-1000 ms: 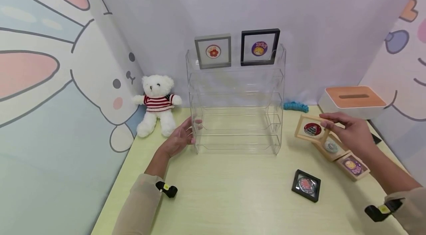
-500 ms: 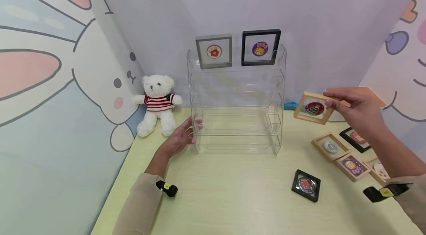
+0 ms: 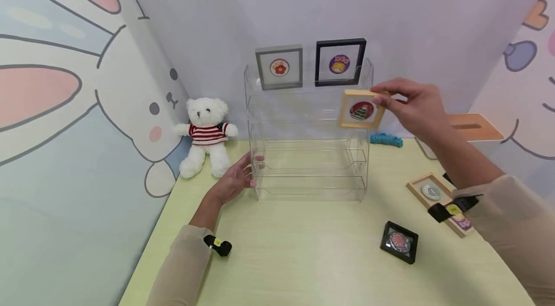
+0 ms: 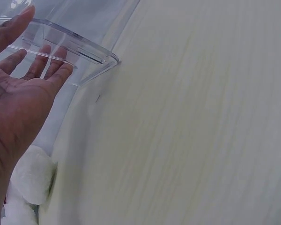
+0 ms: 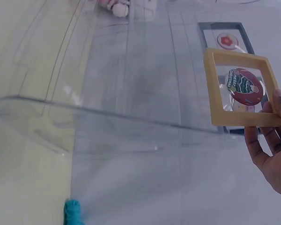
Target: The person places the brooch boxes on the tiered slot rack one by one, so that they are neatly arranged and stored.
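My right hand [image 3: 418, 103] pinches a light wooden display frame [image 3: 344, 108] by its upper right corner. Inside the frame is a round red badge with a Christmas tree [image 5: 246, 87]. The frame is raised in front of the upper right part of a clear acrylic tiered rack [image 3: 312, 176]. My left hand [image 3: 233, 183] holds the rack's left side low down, thumb and fingers at the clear side panel [image 4: 79, 44]. On the rack's top tier stand a grey frame with a red flower badge [image 3: 300, 67] and a black frame with a bear badge [image 3: 318, 62].
A black frame [image 3: 386, 238] lies on the table right of the rack. Wooden frames [image 3: 416, 191] lie farther right, partly behind my right sleeve. A white teddy bear [image 3: 204, 135] sits left; a blue knitted item [image 3: 386, 139] and a wood-topped tissue box [image 3: 481, 127] are at back right.
My right hand has lifted the wooden frame with the tree badge off the pile at right and carried it up and left to the rack. My left hand has stayed in place.
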`<control>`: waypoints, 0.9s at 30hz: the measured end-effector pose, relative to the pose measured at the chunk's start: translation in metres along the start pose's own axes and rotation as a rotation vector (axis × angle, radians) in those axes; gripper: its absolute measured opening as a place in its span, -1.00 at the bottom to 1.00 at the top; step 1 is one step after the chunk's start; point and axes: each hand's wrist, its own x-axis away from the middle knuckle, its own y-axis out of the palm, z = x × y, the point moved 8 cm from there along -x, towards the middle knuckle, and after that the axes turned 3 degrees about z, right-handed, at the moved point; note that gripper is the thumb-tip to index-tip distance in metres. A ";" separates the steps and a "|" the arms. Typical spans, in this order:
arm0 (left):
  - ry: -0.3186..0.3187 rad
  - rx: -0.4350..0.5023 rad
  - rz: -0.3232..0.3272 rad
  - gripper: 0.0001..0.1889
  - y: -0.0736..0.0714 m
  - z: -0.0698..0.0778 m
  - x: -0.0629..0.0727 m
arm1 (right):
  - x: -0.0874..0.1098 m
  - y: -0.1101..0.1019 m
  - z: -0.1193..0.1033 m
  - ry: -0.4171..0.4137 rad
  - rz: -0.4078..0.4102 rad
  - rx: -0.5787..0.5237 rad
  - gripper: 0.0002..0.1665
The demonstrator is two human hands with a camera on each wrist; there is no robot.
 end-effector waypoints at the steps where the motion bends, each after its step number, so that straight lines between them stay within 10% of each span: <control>1: 0.001 0.003 -0.002 0.11 0.000 0.000 0.000 | -0.005 0.007 -0.007 -0.012 0.000 -0.005 -0.65; 27: 0.024 0.049 -0.016 0.12 0.002 0.001 0.001 | -0.057 0.152 -0.070 -0.103 -0.079 -0.164 -0.77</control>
